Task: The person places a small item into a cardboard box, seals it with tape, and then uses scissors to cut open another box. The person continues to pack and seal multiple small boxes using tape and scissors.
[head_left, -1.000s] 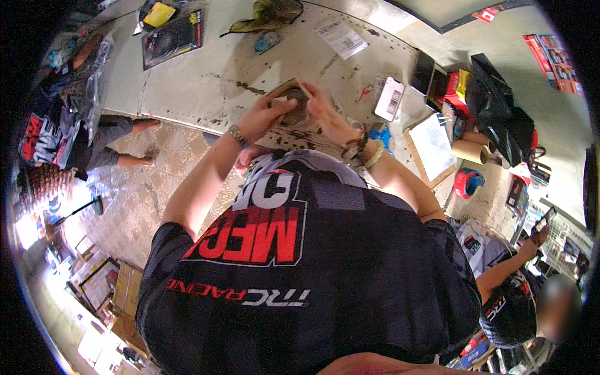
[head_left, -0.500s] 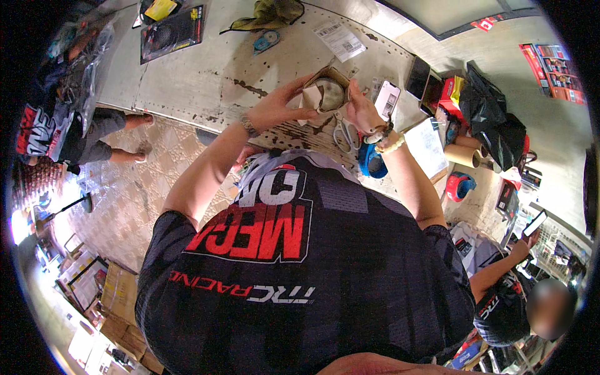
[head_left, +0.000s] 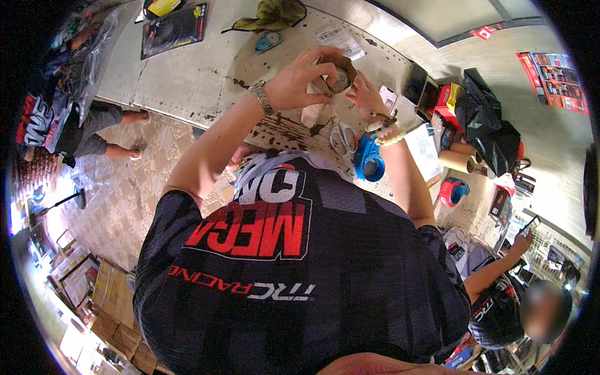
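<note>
My left hand (head_left: 306, 81) is closed on a small brown cardboard box (head_left: 345, 72) with something round and greyish inside, its fingers over the top and rim. My right hand (head_left: 362, 97) grips the box's right side, partly hidden by it. A pale paper piece (head_left: 312, 115) shows just below the box; whether it is held is unclear. White-handled scissors (head_left: 344, 140) and a blue tape roll (head_left: 369, 161) lie nearer me on the worn metal table (head_left: 187, 81). A white phone (head_left: 387, 98) is behind my right hand.
A labelled paper (head_left: 337, 40), olive cloth (head_left: 275, 15) and black package (head_left: 174, 30) lie farther back. Black bags (head_left: 487, 119), cardboard tubes (head_left: 456, 159) and a red tape roll (head_left: 454, 190) are rightward. A co-worker (head_left: 494, 312) holds a phone at lower right; another person's legs (head_left: 119, 131) show at left.
Both hands have moved the box farther up and away from my body. My left fingers now reach over its top, and more of the blue tape roll shows.
</note>
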Demonstrator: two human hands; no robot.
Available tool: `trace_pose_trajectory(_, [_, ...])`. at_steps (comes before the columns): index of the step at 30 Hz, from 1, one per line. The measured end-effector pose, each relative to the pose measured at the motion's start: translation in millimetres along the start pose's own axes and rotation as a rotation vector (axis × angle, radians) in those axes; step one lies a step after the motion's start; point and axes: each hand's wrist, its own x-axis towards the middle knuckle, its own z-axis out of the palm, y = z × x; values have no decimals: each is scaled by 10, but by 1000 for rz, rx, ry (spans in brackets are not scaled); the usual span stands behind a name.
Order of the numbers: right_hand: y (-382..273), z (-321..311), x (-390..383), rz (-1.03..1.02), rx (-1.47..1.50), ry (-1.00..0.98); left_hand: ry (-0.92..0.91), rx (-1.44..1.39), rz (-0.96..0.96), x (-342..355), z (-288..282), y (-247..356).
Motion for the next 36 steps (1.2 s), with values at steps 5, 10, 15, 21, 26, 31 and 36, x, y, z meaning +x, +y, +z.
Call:
trace_pose_trajectory(5, [510,-141,233,-133,66,56,-35,-26,-78,83,0,-47])
trace_pose_trajectory(10, [1359,-304,76,-97,-1338,5,41,35,-228,-2,-30,-98])
trace_pose_trajectory(15, [1920,-235,-248,21,-1336,201,62,56,-80,-82,-35,-49])
trace_pose_trajectory(21, [2018,-385,-220,84,-955,119,-63,-189,-325,-315,198,-47])
trace_pose_trajectory(26, [1764,-386,-249,149,-856,212,-144,-242,-451,-238,621,-216])
trace_pose_trajectory(31, [999,-679,-704,217,-142,2,55,-41,-286,-67,369,-213])
trace_pose_trajectory(36, [312,-755,-1516,85,-16,-343,141,460,68,276,-316,-233])
